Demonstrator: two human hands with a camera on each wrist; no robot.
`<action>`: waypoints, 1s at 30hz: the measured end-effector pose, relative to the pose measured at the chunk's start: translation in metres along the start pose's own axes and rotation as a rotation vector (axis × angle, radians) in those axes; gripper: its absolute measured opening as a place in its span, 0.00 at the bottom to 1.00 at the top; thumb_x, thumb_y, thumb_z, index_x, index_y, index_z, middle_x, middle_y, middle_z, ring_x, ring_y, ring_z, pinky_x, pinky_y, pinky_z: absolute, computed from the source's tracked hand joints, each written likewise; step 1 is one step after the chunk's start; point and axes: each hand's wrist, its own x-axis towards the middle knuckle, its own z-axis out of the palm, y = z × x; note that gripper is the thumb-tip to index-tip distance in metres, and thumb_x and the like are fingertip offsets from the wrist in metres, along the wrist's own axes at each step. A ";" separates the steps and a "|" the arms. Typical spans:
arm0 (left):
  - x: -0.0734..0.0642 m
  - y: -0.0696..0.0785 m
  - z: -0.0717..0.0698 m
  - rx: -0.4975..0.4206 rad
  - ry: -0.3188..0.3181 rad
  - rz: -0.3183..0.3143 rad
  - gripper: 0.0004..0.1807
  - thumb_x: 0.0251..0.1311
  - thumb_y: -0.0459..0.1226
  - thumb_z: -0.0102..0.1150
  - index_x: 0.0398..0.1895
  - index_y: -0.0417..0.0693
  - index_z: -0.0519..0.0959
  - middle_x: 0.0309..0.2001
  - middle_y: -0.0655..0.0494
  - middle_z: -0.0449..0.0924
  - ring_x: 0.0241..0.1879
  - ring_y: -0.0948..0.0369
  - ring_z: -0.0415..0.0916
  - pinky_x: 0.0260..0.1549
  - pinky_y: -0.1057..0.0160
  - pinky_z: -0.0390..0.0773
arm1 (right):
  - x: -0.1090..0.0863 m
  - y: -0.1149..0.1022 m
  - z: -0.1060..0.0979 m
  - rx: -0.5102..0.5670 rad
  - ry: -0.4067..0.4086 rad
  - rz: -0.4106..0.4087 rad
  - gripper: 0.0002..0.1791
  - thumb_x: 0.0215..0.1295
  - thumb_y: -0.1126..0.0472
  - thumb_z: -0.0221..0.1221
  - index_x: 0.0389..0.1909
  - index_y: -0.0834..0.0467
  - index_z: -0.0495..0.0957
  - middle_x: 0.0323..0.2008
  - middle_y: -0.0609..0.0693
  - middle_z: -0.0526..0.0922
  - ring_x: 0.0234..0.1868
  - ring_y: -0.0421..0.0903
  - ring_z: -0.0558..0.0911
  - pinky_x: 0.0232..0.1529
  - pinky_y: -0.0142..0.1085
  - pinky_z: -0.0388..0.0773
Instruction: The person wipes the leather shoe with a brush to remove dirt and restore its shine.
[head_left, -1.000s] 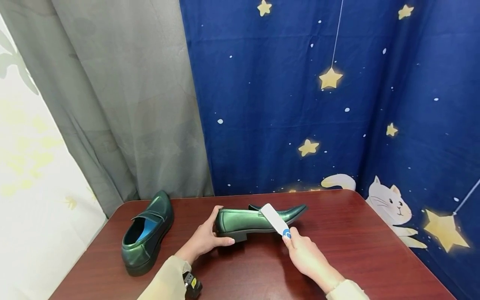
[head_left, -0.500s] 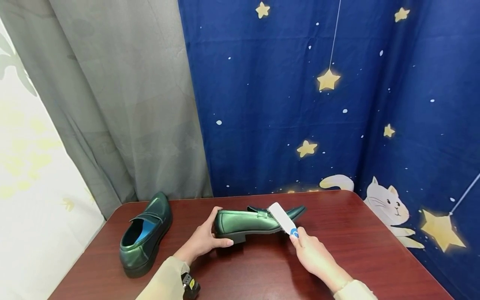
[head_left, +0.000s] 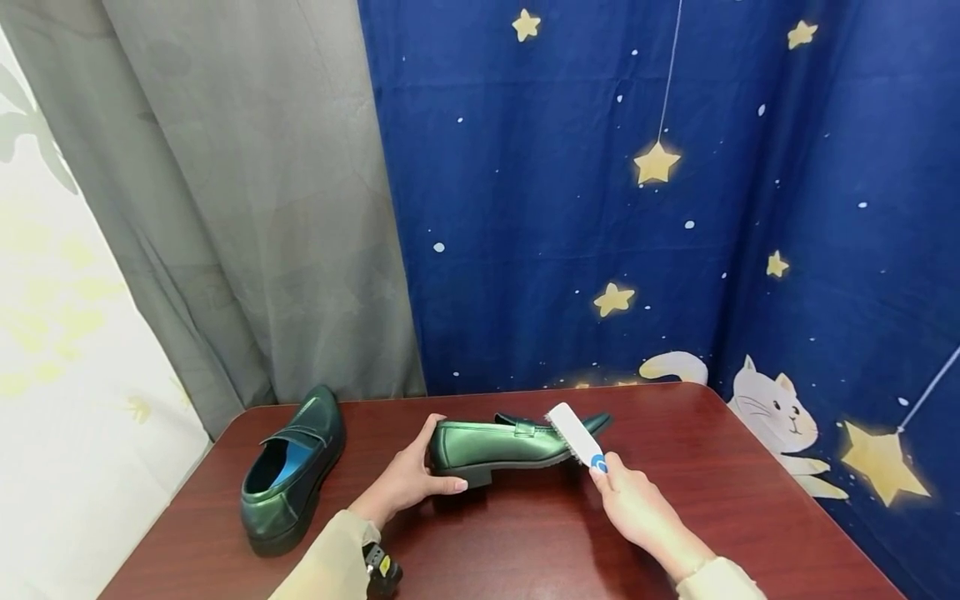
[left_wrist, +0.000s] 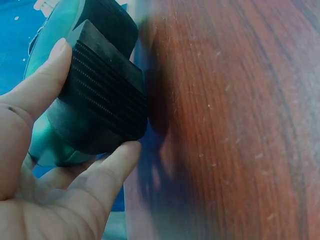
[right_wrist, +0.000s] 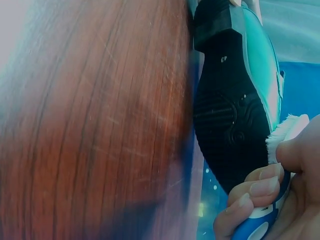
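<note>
Scrub brush point(head_left: 573, 433) on green loafer point(head_left: 480, 444)!
Left hand point(head_left: 411, 481) grips the heel point(left_wrist: 102, 90), likely for steadiness; right hand point(head_left: 639, 510) clasps the handle point(right_wrist: 250, 226).

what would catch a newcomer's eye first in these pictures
Probably the shiny green shoe at mid-table, its heel gripped by the left hand, while the right hand holds a white brush at its front part. Next, the blue curtain with yellow stars behind the table. Then the second shoe, with a blue insole, standing at the table's left side.
</note>
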 end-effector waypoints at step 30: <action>0.012 -0.002 -0.005 0.017 -0.019 0.073 0.52 0.41 0.39 0.84 0.69 0.64 0.60 0.52 0.48 0.80 0.45 0.57 0.79 0.49 0.56 0.77 | -0.002 0.030 -0.013 -0.001 0.020 0.053 0.09 0.78 0.56 0.50 0.41 0.58 0.67 0.22 0.51 0.67 0.25 0.47 0.70 0.29 0.40 0.68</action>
